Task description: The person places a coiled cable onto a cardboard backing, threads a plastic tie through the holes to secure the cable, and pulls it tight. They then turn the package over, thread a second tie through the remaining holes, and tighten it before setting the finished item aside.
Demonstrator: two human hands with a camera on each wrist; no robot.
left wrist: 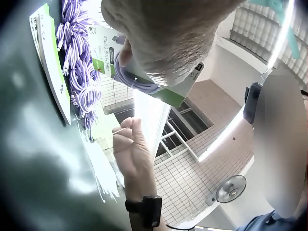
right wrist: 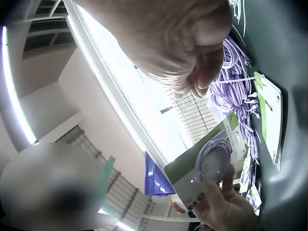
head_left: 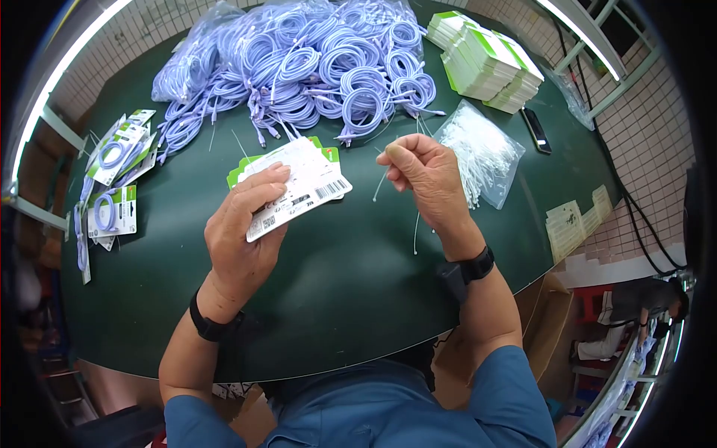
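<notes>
My left hand (head_left: pixel 245 224) grips a white-and-green packaging card (head_left: pixel 302 184), its barcode side up in the head view. On the card's other face sits a coiled lilac USB-C cable (right wrist: pixel 214 155), seen in both wrist views. To the right, my right hand (head_left: pixel 433 183) is raised over the table, thumb and index finger pinching a thin white cable tie (right wrist: pixel 237 80). More green-and-white cards (right wrist: pixel 272 118) lie on the table just beyond the held one. A clear bag of white cable ties (head_left: pixel 478 153) lies beyond the right hand.
A large heap of coiled lilac cables (head_left: pixel 328 63) covers the back of the green table (head_left: pixel 336 299). Carded cables (head_left: pixel 112 209) are piled at the left. Stacked cards (head_left: pixel 485 63) and a phone (head_left: pixel 537 131) are at the back right. Paper sheets (head_left: pixel 575 224) lie by the right edge.
</notes>
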